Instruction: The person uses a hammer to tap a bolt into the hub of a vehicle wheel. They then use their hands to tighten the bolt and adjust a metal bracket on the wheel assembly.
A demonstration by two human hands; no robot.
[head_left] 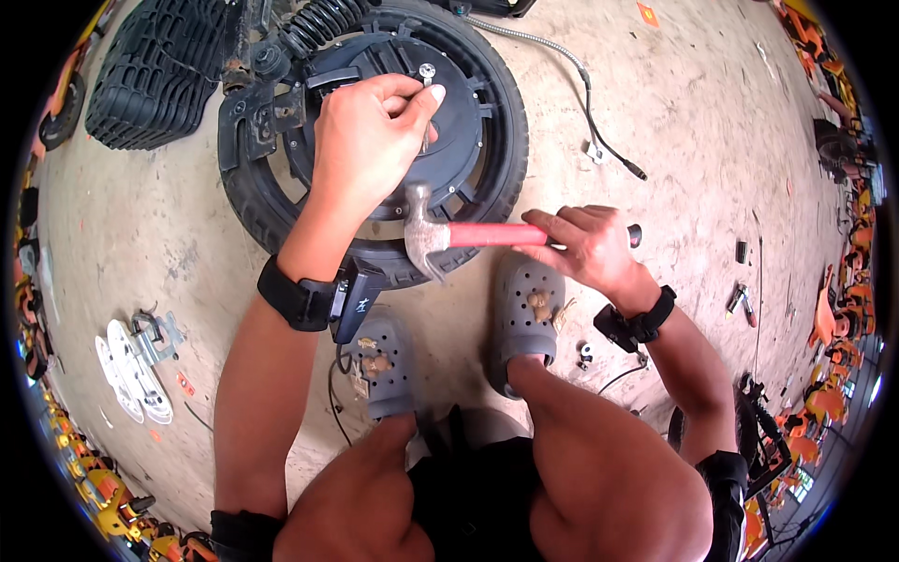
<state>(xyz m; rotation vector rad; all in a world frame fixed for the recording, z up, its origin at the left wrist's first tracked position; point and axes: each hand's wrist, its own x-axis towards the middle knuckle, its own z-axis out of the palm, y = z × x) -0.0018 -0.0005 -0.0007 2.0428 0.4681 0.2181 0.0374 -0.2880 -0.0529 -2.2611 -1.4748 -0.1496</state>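
Note:
My right hand (590, 245) is wrapped round the red handle of a claw hammer (487, 234), whose metal head points left. Between the thumb and fingers of my left hand (379, 126) is a slim metal rod with a round head (428, 72). Its shaft is partly covered by my fingers, so its exact kind is unclear. Below that hand lies a wheel (513, 140) with a black tyre and a dark round hub cover (459, 140). The hammer head is apart from the rod, over the near part of the wheel.
A coil spring (323, 23) and a metal bracket (251, 122) adjoin the wheel. A black ribbed part (154, 70) lies at the far left. A cable (571, 61) trails to the right. White parts (136, 370) lie at left, small tools (742, 304) at right.

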